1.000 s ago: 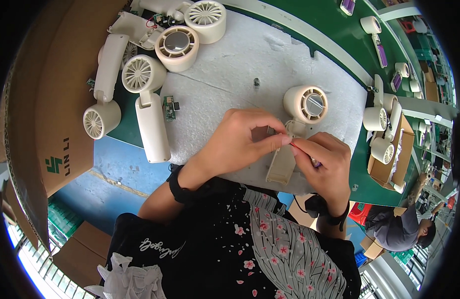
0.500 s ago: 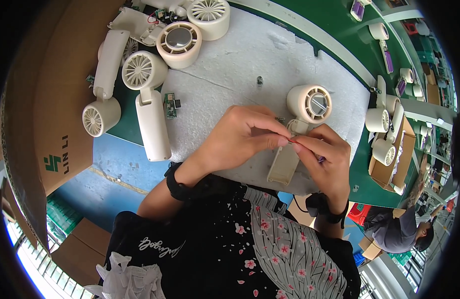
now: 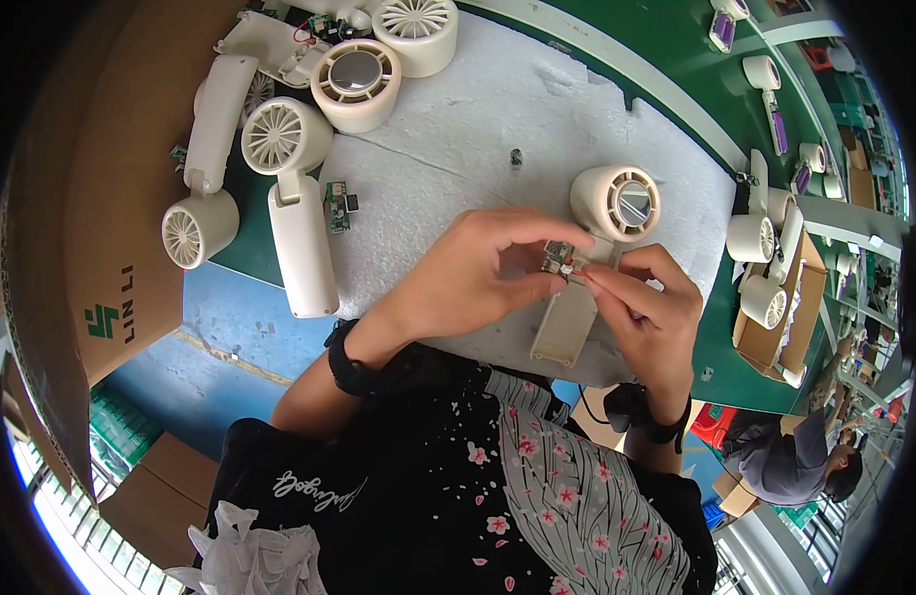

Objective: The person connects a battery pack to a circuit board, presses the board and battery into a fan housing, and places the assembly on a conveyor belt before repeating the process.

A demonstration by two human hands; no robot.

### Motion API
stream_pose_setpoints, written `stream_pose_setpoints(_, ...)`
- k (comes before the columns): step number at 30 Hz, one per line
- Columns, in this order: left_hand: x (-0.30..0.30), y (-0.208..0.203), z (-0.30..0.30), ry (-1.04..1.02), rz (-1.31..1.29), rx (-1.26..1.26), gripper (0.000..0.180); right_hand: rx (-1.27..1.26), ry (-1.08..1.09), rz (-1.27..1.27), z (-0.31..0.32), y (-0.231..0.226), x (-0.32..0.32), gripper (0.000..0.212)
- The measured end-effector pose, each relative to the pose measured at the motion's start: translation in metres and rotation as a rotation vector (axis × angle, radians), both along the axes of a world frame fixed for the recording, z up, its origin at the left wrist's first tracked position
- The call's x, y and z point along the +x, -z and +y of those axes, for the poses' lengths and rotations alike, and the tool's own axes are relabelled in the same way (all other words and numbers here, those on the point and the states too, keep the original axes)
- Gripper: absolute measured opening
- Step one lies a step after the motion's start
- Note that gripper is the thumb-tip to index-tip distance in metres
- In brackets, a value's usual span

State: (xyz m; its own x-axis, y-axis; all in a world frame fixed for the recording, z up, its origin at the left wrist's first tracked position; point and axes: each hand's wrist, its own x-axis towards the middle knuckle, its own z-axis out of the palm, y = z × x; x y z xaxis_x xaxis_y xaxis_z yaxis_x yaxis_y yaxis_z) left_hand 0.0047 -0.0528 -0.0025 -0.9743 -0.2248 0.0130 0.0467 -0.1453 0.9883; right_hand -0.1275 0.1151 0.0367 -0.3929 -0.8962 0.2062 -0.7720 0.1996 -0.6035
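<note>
My left hand (image 3: 478,263) curls its thumb and index finger around a small green circuit board (image 3: 555,257), which shows between them with its components up. My right hand (image 3: 651,307) pinches a thin red wire (image 3: 579,274) beside a small white connector at the board's edge. Whether the connector is seated cannot be made out. Beneath both hands lies an opened cream handheld fan; its round head (image 3: 616,205) with a shiny disc points away from me, and its hollow handle shell (image 3: 564,325) points toward me. Part of the handle is hidden by my fingers.
A white foam sheet (image 3: 478,129) covers the bench. Several cream fans (image 3: 304,248) and a loose circuit board (image 3: 337,207) lie on the left, beside a tall cardboard box (image 3: 130,198). On the right is a carton (image 3: 800,307) of fan parts; a co-worker (image 3: 790,461) is beyond it.
My left index finger has lifted away from the right fingertips, and the circuit board now shows between my hands. My right hand still pinches the red wire.
</note>
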Motion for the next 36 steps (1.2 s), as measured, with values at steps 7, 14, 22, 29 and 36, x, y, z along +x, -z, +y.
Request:
stream_pose_setpoints(7,0.001,0.002,0.000,0.000,-0.077,0.248,0.036,0.012,-0.015,-0.001,0.000,0.003,0.001,0.024)
stream_pose_setpoints(14,0.002,-0.001,-0.001,0.028,-0.069,0.214,0.036,0.049,0.022,-0.111,0.000,0.000,0.002,0.020)
stream_pose_setpoints(22,0.002,0.004,0.003,-0.049,-0.022,0.209,0.028,0.047,0.070,-0.262,-0.001,0.002,0.001,0.017)
stream_pose_setpoints(29,0.002,0.005,0.006,-0.113,-0.038,0.102,0.029,0.020,0.065,-0.285,-0.002,0.001,0.002,0.012)
stream_pose_setpoints(36,-0.001,0.007,0.008,-0.184,0.039,0.006,0.033,-0.072,0.080,-0.184,-0.001,0.018,0.009,0.033)
